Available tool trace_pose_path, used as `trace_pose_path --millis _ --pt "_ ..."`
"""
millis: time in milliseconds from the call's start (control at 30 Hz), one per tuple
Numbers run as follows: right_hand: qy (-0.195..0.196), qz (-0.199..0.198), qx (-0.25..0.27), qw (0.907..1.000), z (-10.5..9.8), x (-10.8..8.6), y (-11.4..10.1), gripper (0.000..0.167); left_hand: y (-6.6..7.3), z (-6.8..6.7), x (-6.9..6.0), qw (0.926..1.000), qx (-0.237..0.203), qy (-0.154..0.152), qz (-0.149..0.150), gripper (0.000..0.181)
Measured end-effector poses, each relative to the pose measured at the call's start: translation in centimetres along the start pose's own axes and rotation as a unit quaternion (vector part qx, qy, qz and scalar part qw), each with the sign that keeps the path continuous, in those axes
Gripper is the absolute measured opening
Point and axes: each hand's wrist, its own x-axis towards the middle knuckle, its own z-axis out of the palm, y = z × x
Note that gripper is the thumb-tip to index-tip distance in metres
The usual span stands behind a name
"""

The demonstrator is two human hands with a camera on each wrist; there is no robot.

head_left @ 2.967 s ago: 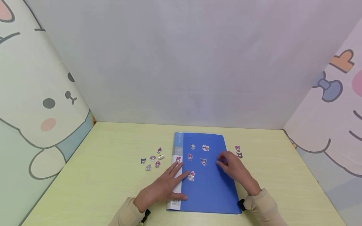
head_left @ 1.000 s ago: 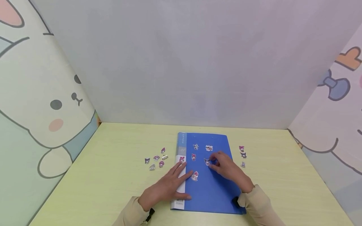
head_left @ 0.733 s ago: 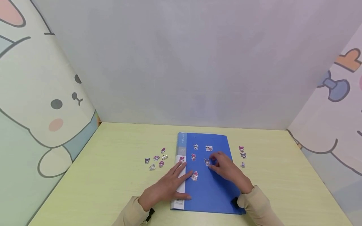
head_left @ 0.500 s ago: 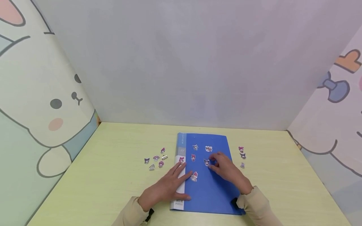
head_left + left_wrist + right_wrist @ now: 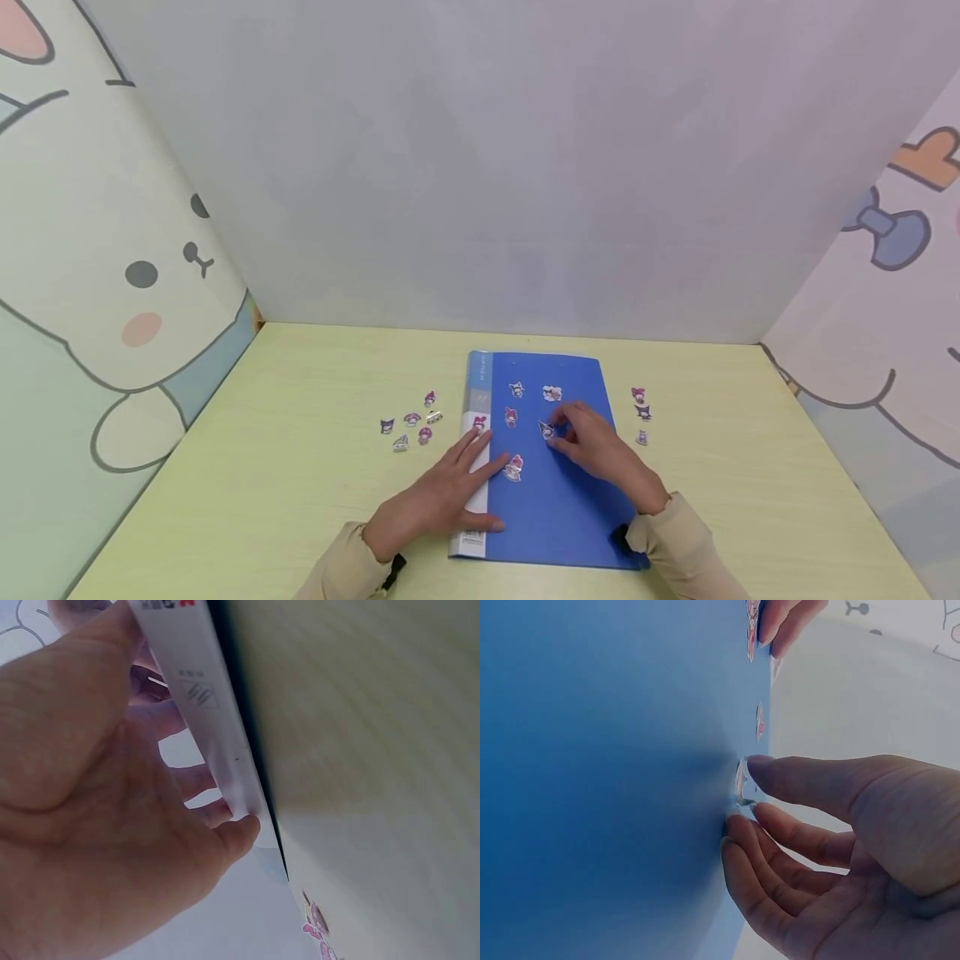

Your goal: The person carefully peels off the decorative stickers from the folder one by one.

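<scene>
A blue file folder [image 5: 551, 525] with a white spine label lies on the table, and several cartoon stickers are on its cover. My left hand [image 5: 438, 500] rests on the spine side, fingers spread across the cover edge. With thumb and fingertips my right hand [image 5: 600, 450] pinches the edge of a dark-eared character sticker [image 5: 546, 430] near the cover's middle. In the right wrist view this sticker [image 5: 742, 784] shows curved up beside the thumb. Another sticker, a pink and white one [image 5: 513, 467], sits just by my left index fingertip.
Several loose stickers [image 5: 412, 420] are grouped on the table left of the folder. On its right lie a red-bowed sticker [image 5: 638, 395], a dark-eared one [image 5: 643, 412] and a small pale purple one [image 5: 642, 437]. A grey wall stands behind the table.
From the folder's right edge, my right hand has moved left to the dark-eared sticker. That sticker now looks partly lifted at its right side. My left hand stays on the folder.
</scene>
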Motion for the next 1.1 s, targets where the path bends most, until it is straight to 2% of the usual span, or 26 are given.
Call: trace_pose_path --millis 167,400,633,767,1100 --pt "-0.002 -0.018 0.013 0.9997 0.1 0.2 0.2 0.020 0.0 0.0 0.0 1.0000 0.001 0.002 0.000 0.088" --pt "0.009 -0.072 -0.001 0.9973 0.0 0.2 0.5 0.015 0.0 0.0 0.1 1.0000 0.003 -0.001 0.000 0.087" --pt "0.028 -0.082 0.004 0.9962 -0.4 0.5 0.4 0.011 0.1 0.0 0.0 1.0000 0.007 0.001 0.001 0.088" --pt "0.043 -0.075 0.013 0.9962 -0.5 0.7 0.2 0.010 0.1 0.0 0.0 0.9999 0.011 0.003 0.003 0.089" --pt "0.072 -0.068 0.006 0.9951 -1.5 0.7 0.9 0.015 0.0 0.0 0.0 1.0000 0.002 0.003 -0.002 0.089"
